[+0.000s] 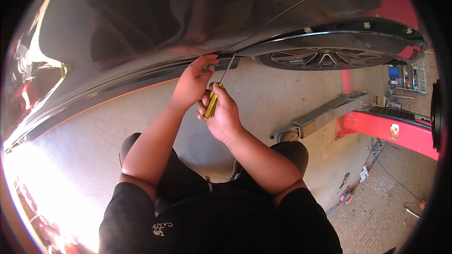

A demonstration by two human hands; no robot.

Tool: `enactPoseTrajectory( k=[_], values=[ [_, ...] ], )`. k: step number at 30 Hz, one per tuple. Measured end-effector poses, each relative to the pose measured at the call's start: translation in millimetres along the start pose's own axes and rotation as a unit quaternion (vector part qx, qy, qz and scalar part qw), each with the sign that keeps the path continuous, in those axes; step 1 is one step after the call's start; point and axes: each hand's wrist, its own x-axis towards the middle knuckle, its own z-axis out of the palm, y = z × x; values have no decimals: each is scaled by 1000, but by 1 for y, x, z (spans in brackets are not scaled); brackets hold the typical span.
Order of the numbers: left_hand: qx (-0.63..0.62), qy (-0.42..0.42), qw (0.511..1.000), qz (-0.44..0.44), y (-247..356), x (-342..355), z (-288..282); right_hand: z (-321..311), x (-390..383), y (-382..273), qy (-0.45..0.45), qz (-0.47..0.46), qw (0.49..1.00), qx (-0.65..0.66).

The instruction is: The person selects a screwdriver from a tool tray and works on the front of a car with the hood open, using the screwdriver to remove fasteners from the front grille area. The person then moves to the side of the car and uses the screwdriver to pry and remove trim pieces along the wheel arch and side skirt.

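My right hand [223, 118] is closed around the yellow and black handle of a screwdriver [213, 101]. Its thin metal shaft points up and away, with the tip at the seam of the dark car body [141, 23], just before the wheel arch trim [320, 41]. Left of the screwdriver, my left hand [194, 83] reaches up to the lower edge of the car with fingers stretched out and thumb apart. Its fingertips are at the panel edge above the sill [160, 76]; whether they press on it I cannot tell. It appears to hold nothing.
A wheel [325, 59] with a spoked rim sits under the arch, and pale clips [367, 26] show along the arch edge. To the right are a grey lift arm [325, 115] and a red beam [391, 129]. An orange and black tool [346, 196] lies on the brick paving [372, 216].
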Motion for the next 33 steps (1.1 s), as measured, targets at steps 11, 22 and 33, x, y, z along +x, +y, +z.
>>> enactPoseTrajectory(
  k=[11, 22, 33],
  values=[
    [-172, -48, 980, -86, -3, 12, -21, 40, 12, 5, -1, -31, 996, 85],
    [-289, -51, 946, -135, 6, 9, -25, 48, 17, 2, -14, -28, 986, 163],
    [-113, -84, 990, -23, -5, 8, -32, 64, 33, 5, 4, -28, 970, 242]
  ],
)
